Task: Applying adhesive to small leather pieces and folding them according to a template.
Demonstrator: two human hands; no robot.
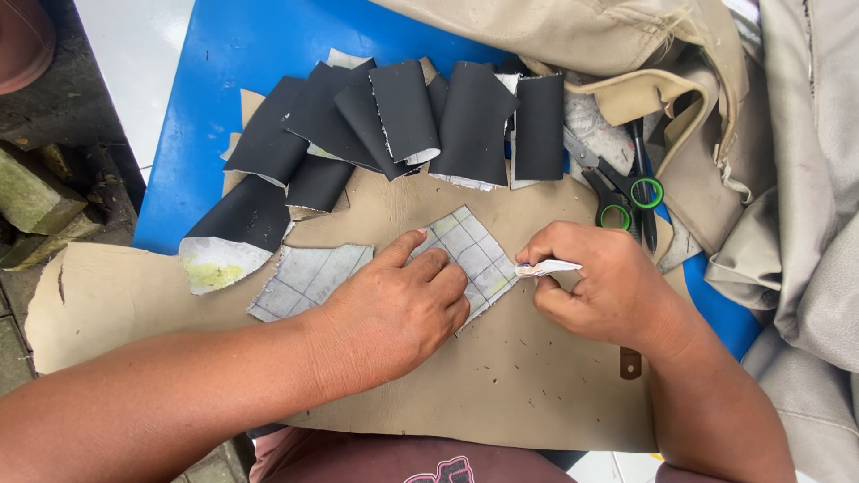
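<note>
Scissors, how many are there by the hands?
1. The scissors, black with green-ringed handles, lie on the blue table right of the black curled pieces, above the right hand. More may be hidden under the beige fabric.

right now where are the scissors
In the head view the scissors lie at upper right, on the tan sheet's edge, beside the black pieces and above the right hand.

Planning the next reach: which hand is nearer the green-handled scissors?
Right. The right hand lies just below the green-handled scissors; the left hand rests farther away, on the grey gridded patch.
</note>
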